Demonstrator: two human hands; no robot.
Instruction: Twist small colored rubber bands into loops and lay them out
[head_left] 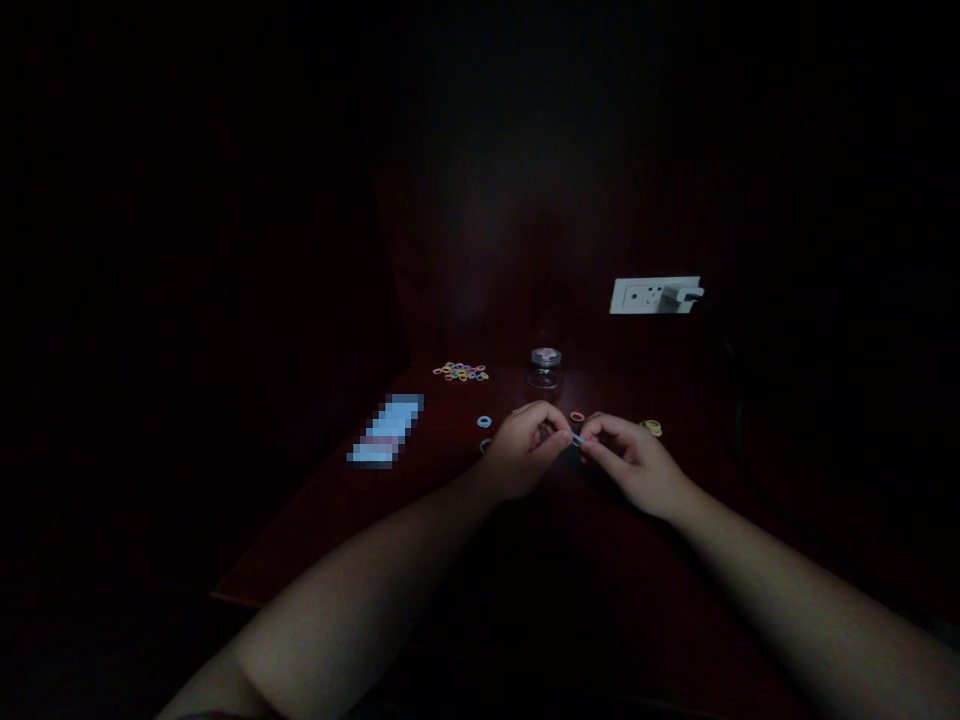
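Head view: a pale ring-shaped band (577, 440) is held above the tabletop (592, 600), one end pinched between thumb and fingers of the left hand (527, 450), the other likewise by the right hand (634, 465). It is judged light, soft and elastic, best gripped at opposite ends. An orange band (577, 417) and yellow bands (651, 428) are laid nearby; a lidded clear jar (545, 372) is positioned beyond.
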